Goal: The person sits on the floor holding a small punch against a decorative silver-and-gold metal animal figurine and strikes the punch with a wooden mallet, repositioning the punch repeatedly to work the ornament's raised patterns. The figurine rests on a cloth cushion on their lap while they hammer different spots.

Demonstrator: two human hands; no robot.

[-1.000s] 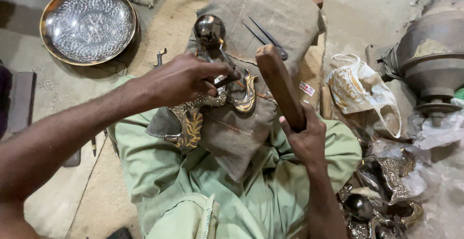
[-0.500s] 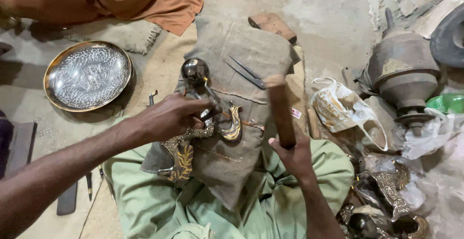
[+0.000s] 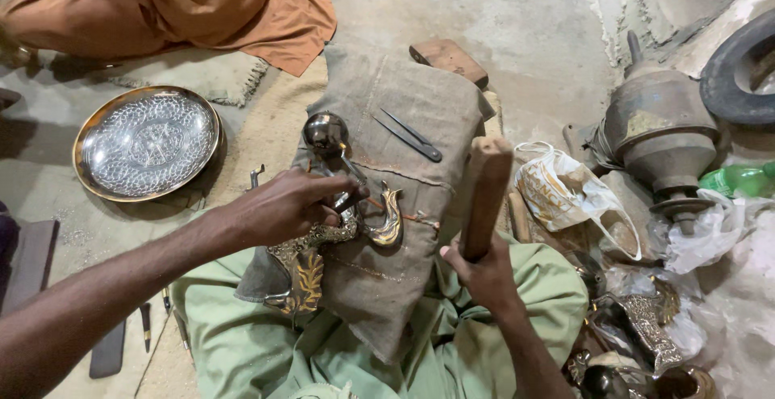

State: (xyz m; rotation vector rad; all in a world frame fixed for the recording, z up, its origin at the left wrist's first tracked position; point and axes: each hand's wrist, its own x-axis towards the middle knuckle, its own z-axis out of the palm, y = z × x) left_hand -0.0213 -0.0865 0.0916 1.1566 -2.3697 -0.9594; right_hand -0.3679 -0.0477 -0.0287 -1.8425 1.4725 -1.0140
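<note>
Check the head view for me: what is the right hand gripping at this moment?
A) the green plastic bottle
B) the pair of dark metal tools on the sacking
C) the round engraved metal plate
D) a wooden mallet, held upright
D: the right hand is closed around the lower end of a wooden mallet that stands nearly upright above the sacking-covered pad, beside the ornate metal piece that the left hand steadies.

My left grip [image 3: 295, 205] pinches a thin tool against the ornate brass piece [image 3: 339, 242] lying on the burlap pad [image 3: 420, 116] across my lap. My right grip [image 3: 484, 274] is closed round a wooden mallet [image 3: 487, 193], held upright just beside the piece. An embossed round tray [image 3: 145, 142] sits on the floor, well apart to the left.
</note>
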